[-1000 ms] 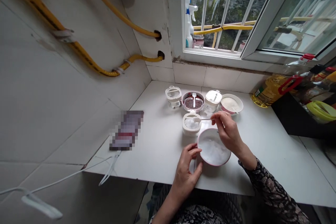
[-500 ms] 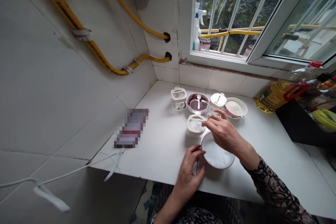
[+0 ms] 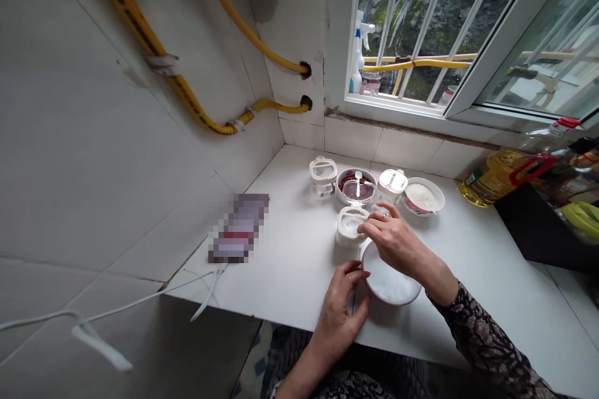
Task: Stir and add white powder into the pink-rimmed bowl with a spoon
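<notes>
My left hand (image 3: 340, 307) rests on the counter with its fingers apart, fingertips at the left rim of a bowl of white stuff (image 3: 392, 280). My right hand (image 3: 395, 238) is over the far part of that bowl, its fingers pinched at the right edge of a small jar (image 3: 350, 237) with white contents. What the pinch holds is hidden. The jar's clear lid (image 3: 359, 192) is flipped up, with a white spoon (image 3: 358, 182) in front of a bowl of red bits (image 3: 340, 186).
Behind stand two more lidded jars (image 3: 322, 182) (image 3: 392, 182) and a patterned bowl (image 3: 423, 196) of white grains. An oil bottle (image 3: 486, 177) and a black box (image 3: 528, 218) are at the right. A blurred phone-like object (image 3: 241, 230) with a white cable lies left.
The view has shifted slightly, moving the whole scene a little right and down. My hands have kept nearly the same places by the bowl and jar.
</notes>
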The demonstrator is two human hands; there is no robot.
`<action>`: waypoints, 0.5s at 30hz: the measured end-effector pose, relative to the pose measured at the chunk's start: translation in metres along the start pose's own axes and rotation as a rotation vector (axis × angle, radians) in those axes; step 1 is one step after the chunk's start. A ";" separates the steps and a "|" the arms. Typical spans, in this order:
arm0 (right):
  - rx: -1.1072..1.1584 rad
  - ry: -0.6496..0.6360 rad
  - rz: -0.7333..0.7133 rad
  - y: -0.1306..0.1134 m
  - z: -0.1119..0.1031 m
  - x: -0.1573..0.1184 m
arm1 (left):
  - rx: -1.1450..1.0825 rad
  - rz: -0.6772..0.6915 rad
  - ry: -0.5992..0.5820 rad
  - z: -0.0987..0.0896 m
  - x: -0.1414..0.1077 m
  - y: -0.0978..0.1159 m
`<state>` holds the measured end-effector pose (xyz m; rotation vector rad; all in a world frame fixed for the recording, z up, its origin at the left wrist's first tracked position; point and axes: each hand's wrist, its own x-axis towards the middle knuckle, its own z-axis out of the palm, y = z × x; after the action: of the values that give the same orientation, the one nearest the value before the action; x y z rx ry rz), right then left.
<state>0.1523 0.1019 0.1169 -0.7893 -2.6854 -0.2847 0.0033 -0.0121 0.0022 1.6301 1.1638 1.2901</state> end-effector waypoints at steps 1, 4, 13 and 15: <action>0.002 0.005 0.003 0.000 -0.003 0.001 | -0.001 0.001 0.001 0.000 0.000 0.000; 0.011 0.038 0.005 0.000 -0.014 0.002 | -0.008 0.002 0.002 -0.001 0.001 0.001; 0.036 0.067 -0.003 0.000 -0.004 0.009 | -0.014 -0.002 0.005 0.000 0.001 0.002; 0.057 0.096 0.013 0.001 -0.007 0.009 | -0.018 0.000 0.003 -0.001 0.002 0.003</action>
<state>0.1474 0.1049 0.1268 -0.7560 -2.5859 -0.2353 0.0032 -0.0111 0.0058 1.6155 1.1508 1.2999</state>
